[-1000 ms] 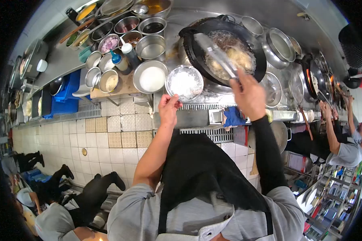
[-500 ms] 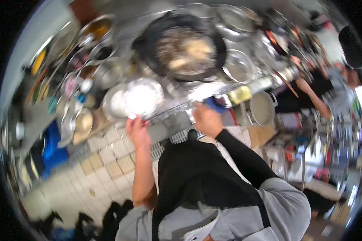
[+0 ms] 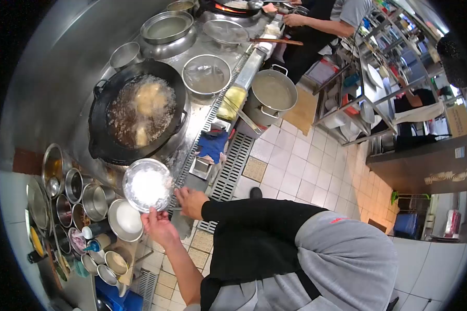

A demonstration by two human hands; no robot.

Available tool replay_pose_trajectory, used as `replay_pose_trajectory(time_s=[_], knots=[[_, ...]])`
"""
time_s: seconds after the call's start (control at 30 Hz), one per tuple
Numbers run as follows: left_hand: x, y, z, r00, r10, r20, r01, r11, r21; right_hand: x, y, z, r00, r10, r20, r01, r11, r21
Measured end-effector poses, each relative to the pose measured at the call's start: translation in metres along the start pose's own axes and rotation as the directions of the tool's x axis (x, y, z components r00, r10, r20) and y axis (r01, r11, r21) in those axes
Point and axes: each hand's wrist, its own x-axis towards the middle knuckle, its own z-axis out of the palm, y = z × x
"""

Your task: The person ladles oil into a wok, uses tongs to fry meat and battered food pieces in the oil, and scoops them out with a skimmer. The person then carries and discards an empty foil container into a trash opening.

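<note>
A shallow metal bowl of white powder is beside the wok, and my left hand grips its near rim with the fingertips. Close to the bowl's right side is my right hand, its fingers curled together. Whatever those fingers hold, if anything, I cannot make out. Pale golden pieces of food fry in bubbling oil in the large black wok. A second bowl with white contents stands just left of my left hand.
Bowls and seasoning tubs crowd the lower left. A blue cloth lies on the stove's front edge. Beyond it are a strainer, a tall pot on the floor side, and a co-worker's arm by another wok.
The view has swung to the right. My right hand has moved from beside the blue cloth to beside the powder bowl. My left hand stays at the bowl's rim.
</note>
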Motion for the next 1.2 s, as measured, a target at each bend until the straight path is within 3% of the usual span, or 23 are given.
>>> replay_pose_trajectory(time_s=[0.13,0.2,0.23,0.27,0.33,0.43,0.47,0.5,0.57,0.67,0.77,0.9,1.03,1.1,1.2], knots=[[-0.023,-0.012,0.048,0.993,-0.105,0.046,0.104,0.994,0.021,-0.028,0.040,-0.019,0.995,0.056,-0.080,-0.025,0.938,0.346],[-0.027,-0.032,0.051,0.973,-0.137,0.184,0.137,0.990,0.018,-0.054,0.078,-0.012,0.988,-0.143,-0.056,0.152,0.962,0.225],[-0.035,-0.039,0.060,0.962,-0.144,0.232,0.148,0.989,0.001,-0.080,0.091,-0.029,0.986,0.162,-0.042,-0.114,0.836,0.537],[-0.045,-0.046,0.071,0.946,-0.158,0.283,0.162,0.987,0.009,-0.099,0.112,-0.027,0.955,0.191,-0.225,-0.029,0.818,0.574],[-0.063,-0.064,0.087,0.919,-0.192,0.346,0.182,0.981,0.062,-0.147,0.151,-0.037,0.932,0.310,-0.186,-0.106,0.726,0.680],[-0.115,-0.090,0.120,0.871,-0.271,0.411,0.228,0.962,0.152,-0.230,0.196,-0.057,0.815,0.570,0.103,-0.286,0.242,0.927],[-0.137,-0.099,0.132,0.846,-0.308,0.436,0.251,0.950,0.185,-0.258,0.212,-0.054,0.776,0.620,0.112,-0.191,0.063,0.980],[-0.155,-0.114,0.139,0.818,-0.335,0.467,0.240,0.937,0.252,-0.288,0.226,-0.061,0.731,0.665,0.153,-0.184,-0.024,0.983],[-0.209,-0.136,0.157,0.771,-0.382,0.509,0.221,0.911,0.348,-0.348,0.244,-0.075,0.675,0.730,0.110,-0.018,-0.133,0.991],[-0.259,-0.197,0.154,0.653,-0.524,0.547,0.302,0.842,0.446,-0.431,0.263,-0.074,0.580,0.814,0.038,0.152,-0.153,0.977],[-0.306,-0.251,0.176,0.497,-0.655,0.569,0.289,0.743,0.604,-0.495,0.283,-0.087,0.513,0.858,0.033,0.229,-0.174,0.958],[-0.379,-0.303,0.218,0.327,-0.745,0.582,0.239,0.661,0.712,-0.580,0.320,-0.074,0.427,0.904,-0.006,0.179,-0.078,0.981],[-0.440,-0.347,0.273,0.183,-0.843,0.505,0.150,0.532,0.834,-0.652,0.355,-0.059,0.320,0.947,0.040,0.288,-0.137,0.948],[-0.455,-0.389,0.292,0.010,-0.872,0.490,0.048,0.490,0.870,-0.688,0.370,-0.052,0.276,0.958,0.081,0.351,-0.179,0.919],[-0.526,-0.409,0.346,-0.103,-0.940,0.326,-0.039,0.332,0.943,-0.740,0.392,-0.030,0.089,0.987,0.133,0.526,-0.160,0.835]])
